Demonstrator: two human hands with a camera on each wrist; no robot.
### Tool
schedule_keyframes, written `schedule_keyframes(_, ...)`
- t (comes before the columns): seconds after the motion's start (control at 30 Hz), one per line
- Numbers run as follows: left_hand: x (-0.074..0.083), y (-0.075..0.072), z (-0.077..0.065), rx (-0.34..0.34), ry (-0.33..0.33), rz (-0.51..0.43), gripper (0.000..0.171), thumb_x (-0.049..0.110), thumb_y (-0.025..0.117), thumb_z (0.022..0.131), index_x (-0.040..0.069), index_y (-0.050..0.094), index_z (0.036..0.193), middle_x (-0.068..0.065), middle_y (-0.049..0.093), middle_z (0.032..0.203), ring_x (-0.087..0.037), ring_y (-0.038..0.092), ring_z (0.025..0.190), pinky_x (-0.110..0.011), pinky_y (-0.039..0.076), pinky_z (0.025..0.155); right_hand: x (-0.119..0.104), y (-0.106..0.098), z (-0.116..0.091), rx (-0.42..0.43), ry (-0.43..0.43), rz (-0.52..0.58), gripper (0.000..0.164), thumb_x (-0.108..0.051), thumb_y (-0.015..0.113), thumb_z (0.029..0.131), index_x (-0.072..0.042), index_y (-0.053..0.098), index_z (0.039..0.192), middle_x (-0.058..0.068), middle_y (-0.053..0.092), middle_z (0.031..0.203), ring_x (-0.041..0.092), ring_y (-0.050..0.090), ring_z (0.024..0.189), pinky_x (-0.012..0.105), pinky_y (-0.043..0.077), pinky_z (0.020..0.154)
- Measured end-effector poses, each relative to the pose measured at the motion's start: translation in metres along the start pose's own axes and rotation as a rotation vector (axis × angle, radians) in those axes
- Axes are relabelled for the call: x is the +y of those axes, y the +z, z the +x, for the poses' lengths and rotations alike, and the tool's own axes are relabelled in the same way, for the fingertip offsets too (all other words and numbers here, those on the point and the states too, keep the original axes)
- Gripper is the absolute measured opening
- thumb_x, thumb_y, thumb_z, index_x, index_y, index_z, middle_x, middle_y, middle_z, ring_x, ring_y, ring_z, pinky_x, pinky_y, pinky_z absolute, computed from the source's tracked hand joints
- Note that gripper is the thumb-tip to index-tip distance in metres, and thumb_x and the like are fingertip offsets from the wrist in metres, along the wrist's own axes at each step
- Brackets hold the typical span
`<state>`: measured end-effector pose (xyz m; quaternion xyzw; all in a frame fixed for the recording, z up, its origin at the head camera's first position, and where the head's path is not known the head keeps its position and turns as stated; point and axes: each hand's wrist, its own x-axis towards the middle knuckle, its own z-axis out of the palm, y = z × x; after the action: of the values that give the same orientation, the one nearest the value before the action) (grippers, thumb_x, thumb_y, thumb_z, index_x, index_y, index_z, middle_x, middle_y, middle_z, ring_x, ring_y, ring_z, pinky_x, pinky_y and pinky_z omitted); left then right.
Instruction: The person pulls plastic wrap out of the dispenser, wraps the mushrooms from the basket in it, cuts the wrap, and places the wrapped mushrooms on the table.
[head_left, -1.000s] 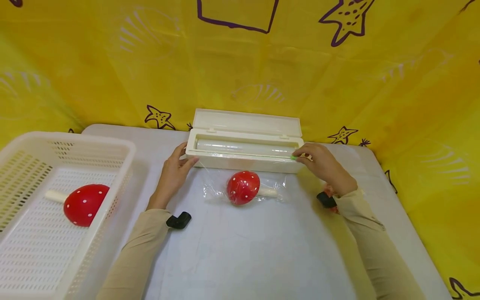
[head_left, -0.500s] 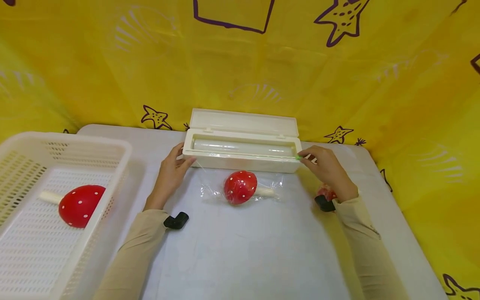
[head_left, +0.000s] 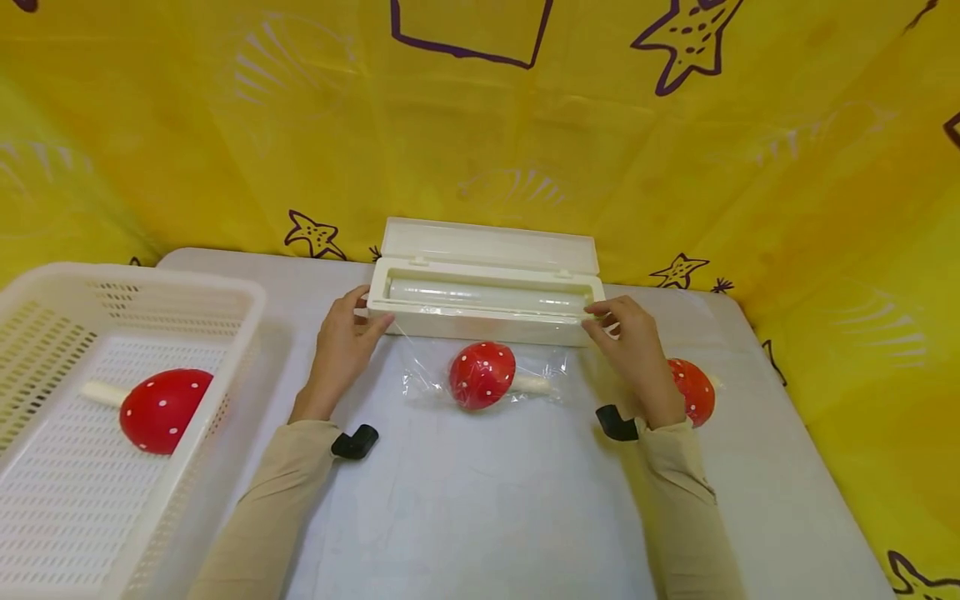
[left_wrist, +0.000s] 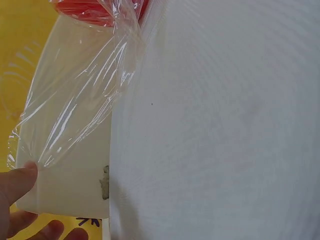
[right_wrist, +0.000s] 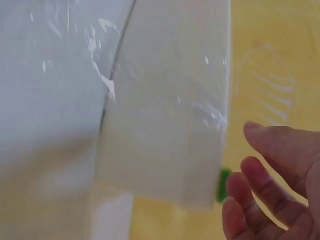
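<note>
A long white cling film dispenser (head_left: 480,325) stands at the table's back with its lid raised and a roll (head_left: 480,293) inside. My left hand (head_left: 341,350) holds its left end, thumb on the front over the film. At the right end is my right hand (head_left: 630,346); in the right wrist view its thumb and fingers are parted, fingertips beside a green slider (right_wrist: 223,185). Clear film (left_wrist: 75,100) drapes down the dispenser's front. A red toy mushroom (head_left: 482,375) with white dots lies before it, wrapped in or covered by film; I cannot tell which.
At the left stands a white perforated basket (head_left: 258,304) holding another red mushroom (head_left: 165,410). A third red mushroom (head_left: 692,392) lies right of my right wrist, partly hidden by it. A yellow patterned cloth (head_left: 480,125) hangs behind the table.
My right hand moved right with the green slider to the dispenser's end, then its fingers parted. The right forearm swung left, uncovering more of the right-hand mushroom. My left hand stays put.
</note>
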<state>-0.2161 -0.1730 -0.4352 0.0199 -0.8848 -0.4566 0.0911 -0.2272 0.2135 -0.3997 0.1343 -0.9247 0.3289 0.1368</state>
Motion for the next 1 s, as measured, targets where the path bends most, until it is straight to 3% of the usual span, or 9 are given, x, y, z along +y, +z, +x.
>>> schedule_keyframes(0.23,0.010,0.004,-0.005,0.099,0.043,0.139,0.052,0.023,0.072,0.091,0.008,0.053,0.137,-0.020,0.056,0.107,-0.031,0.057,0.086,-0.036,0.043,0.069,-0.004,0.020,-0.006,0.071,-0.015,-0.043,0.028,-0.009,0.075,0.087,0.001,0.070,0.112,0.021,0.063,0.092,0.033,0.064,0.079,0.047,0.058,0.074)
schedule_keyframes(0.5,0.013,0.002,-0.008,0.148,0.147,0.131,0.028,0.018,0.073,0.091,0.011,0.071,0.118,-0.014,0.057,0.090,-0.026,0.050,0.074,-0.033,0.036,0.064,-0.007,0.028,-0.006,0.148,-0.048,-0.057,0.015,-0.008,0.078,0.084,0.001,0.076,0.096,0.017,0.064,0.090,0.031,0.062,0.075,0.044,0.056,0.071)
schedule_keyframes(0.67,0.017,0.002,-0.009,0.142,0.187,0.112,0.016,0.018,0.073,0.090,0.007,0.075,0.102,-0.012,0.059,0.085,-0.026,0.051,0.075,-0.033,0.037,0.065,-0.009,0.026,-0.006,0.092,-0.042,-0.015,0.009,-0.005,0.076,0.085,0.001,0.074,0.091,0.018,0.062,0.092,0.032,0.061,0.082,0.044,0.055,0.075)
schedule_keyframes(0.83,0.024,0.001,-0.010,0.116,0.206,0.060,0.009,0.012,0.067,0.088,0.004,0.070,0.091,-0.012,0.061,0.087,-0.028,0.053,0.078,-0.032,0.038,0.069,-0.013,0.020,-0.006,0.030,-0.078,0.068,0.005,-0.001,0.073,0.082,0.001,0.070,0.085,0.016,0.065,0.094,0.029,0.059,0.087,0.029,0.048,0.070)
schedule_keyframes(1.0,0.031,-0.003,-0.011,0.022,0.199,-0.016,0.007,0.010,0.061,0.087,0.005,0.063,0.091,-0.012,0.062,0.089,-0.025,0.053,0.082,-0.032,0.042,0.072,-0.017,0.013,-0.007,-0.090,-0.069,0.120,0.005,-0.003,0.071,0.086,0.000,0.066,0.087,0.016,0.070,0.102,0.030,0.063,0.091,0.032,0.049,0.073)
